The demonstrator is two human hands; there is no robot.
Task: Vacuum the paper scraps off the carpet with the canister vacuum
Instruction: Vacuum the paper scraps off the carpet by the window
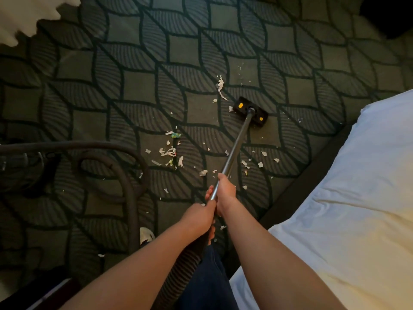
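Dark grey-green carpet (138, 90), short-piled and woven with leaf shapes and squares outlined in black, fills the floor. Torn white paper scraps (167, 152) lie scattered over it, ragged and curled. Among them are one with green and yellow print (175, 135) and a long twisted strip (220, 86).

A smooth, shiny metal wand (237, 142) slants from the hands down to a flat, black, rectangular floor head (242, 108) with two yellow spots. The head sits flat on the carpet, with a small scrap at its left end and the long strip just past its far left corner.

The right hand (226, 191) grips the wand farther down, thumb along the top and fingers curled round the tube from below. The left hand (199, 217) is clamped round the wand's upper end, just behind the right hand and touching it.

Most scraps lie between the hands and the floor head, on both sides of the wand. A few pieces lie near the right hand on the carpet below it, and none touches the fingers.

A ribbed dark hose (130, 209) loops across the carpet on the left. Beside it is a dark bulky shape, probably the canister (20, 171), too dim and blurred to make out.

On the right is a bed with a white, softly creased sheet (357, 186) over a dark base. A pale shoe toe (146, 236) shows beside the hose, and a pale scalloped cloth (22, 14) hangs at the upper left corner
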